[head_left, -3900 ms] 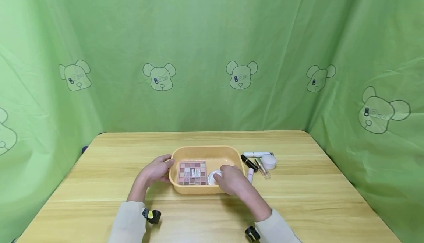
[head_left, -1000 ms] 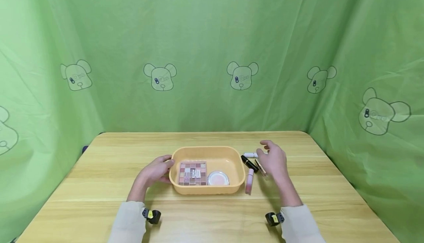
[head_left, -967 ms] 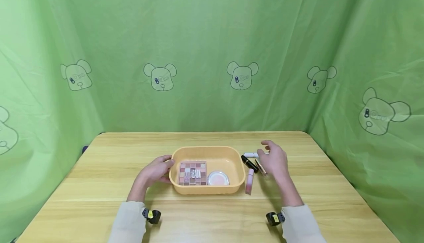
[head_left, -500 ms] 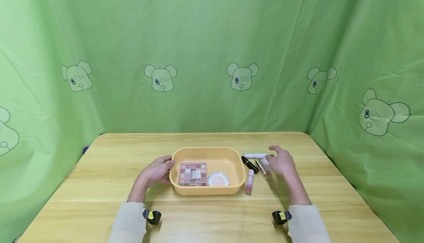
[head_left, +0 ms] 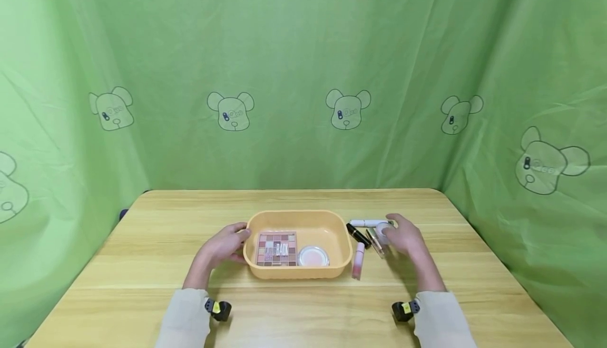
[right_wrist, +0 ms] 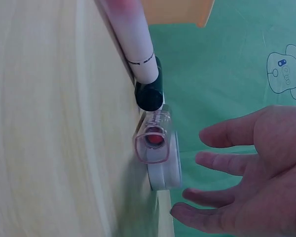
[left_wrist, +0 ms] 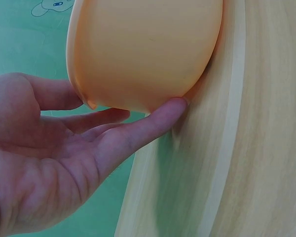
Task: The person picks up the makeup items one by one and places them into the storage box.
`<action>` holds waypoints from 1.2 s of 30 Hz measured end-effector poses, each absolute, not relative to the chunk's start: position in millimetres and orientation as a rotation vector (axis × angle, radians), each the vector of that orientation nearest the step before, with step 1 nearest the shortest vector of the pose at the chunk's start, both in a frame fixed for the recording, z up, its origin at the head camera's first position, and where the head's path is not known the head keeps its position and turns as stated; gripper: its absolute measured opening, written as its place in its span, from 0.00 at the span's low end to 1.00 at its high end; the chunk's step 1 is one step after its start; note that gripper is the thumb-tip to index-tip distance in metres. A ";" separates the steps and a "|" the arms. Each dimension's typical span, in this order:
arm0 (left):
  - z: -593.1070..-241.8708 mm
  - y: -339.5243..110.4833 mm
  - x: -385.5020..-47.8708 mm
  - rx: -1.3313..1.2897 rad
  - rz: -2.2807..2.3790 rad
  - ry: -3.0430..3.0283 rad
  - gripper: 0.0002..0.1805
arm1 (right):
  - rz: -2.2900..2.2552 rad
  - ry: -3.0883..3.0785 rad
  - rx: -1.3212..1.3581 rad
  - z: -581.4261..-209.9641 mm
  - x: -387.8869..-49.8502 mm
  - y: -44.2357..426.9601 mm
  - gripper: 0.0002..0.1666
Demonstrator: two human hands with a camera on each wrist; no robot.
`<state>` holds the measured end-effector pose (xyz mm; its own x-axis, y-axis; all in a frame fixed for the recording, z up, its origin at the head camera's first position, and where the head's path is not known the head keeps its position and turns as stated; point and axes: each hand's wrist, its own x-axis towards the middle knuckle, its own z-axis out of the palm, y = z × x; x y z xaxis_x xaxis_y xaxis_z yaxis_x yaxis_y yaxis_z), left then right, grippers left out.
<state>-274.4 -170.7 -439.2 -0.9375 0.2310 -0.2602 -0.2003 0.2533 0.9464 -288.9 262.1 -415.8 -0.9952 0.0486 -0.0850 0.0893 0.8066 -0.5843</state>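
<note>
My left hand (head_left: 226,244) holds the left end of a yellow-orange plastic basin (head_left: 299,272); in the left wrist view one finger hooks over its rim and another digit presses the wall near the table. Inside lie an eyeshadow palette (head_left: 277,249) and a round compact (head_left: 313,256). Over a round white cosmetic case (head_left: 382,232) hovers my right hand (head_left: 407,236), partly covering it in the head view. From the right wrist, its fingers look spread and slightly apart from the case (right_wrist: 165,173). Next to the case lies a clear-capped lipstick (head_left: 375,243).
Right of the basin lie a pink lip gloss (head_left: 358,261), a black tube (head_left: 358,235) and a slim white tube (head_left: 367,223), close together. The wooden table (head_left: 284,316) meets a green curtain (head_left: 294,163) at its back and sides.
Earlier my right hand was at the compact in the basin. Since then it has moved to the right, then lowered over the white case. The left hand stays on the basin.
</note>
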 end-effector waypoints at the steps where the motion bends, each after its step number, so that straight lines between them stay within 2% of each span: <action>1: -439.2 -170.4 -274.5 0.028 1.733 2.181 0.30 | -0.962 2.916 0.116 -416.9 -289.3 262.5 0.37; 9: -438.7 -169.5 -274.0 0.016 1.737 2.182 0.30 | -0.978 2.897 0.106 -422.7 -292.7 263.9 0.40; 16: -437.3 -169.4 -274.5 0.017 1.730 2.186 0.30 | -0.925 2.909 0.051 -425.9 -296.3 263.9 0.39; 36: -438.6 -170.0 -275.7 0.021 1.719 2.182 0.30 | -0.986 2.851 0.120 -427.5 -294.3 267.7 0.39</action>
